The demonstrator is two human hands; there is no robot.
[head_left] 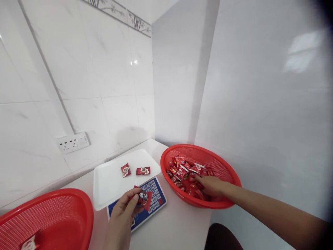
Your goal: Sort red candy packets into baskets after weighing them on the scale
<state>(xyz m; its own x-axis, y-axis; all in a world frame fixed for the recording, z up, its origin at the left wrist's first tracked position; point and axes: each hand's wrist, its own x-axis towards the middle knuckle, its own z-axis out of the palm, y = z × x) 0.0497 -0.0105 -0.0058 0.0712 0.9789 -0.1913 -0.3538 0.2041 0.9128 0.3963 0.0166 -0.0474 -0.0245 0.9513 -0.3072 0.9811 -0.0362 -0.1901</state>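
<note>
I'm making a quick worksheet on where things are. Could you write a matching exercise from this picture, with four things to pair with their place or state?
Column 1
1. Left hand
2. White tray
3. Right hand
4. Wall socket

Column 2
A. Fingers down among the heaped packets in a red basket
B. On the tiled wall
C. Holding a single packet over the blue keypad
D. Bearing two packets

Right pairs: 1-C, 2-D, 3-A, 4-B

One head-worn view looks forward and down, fairly close.
</note>
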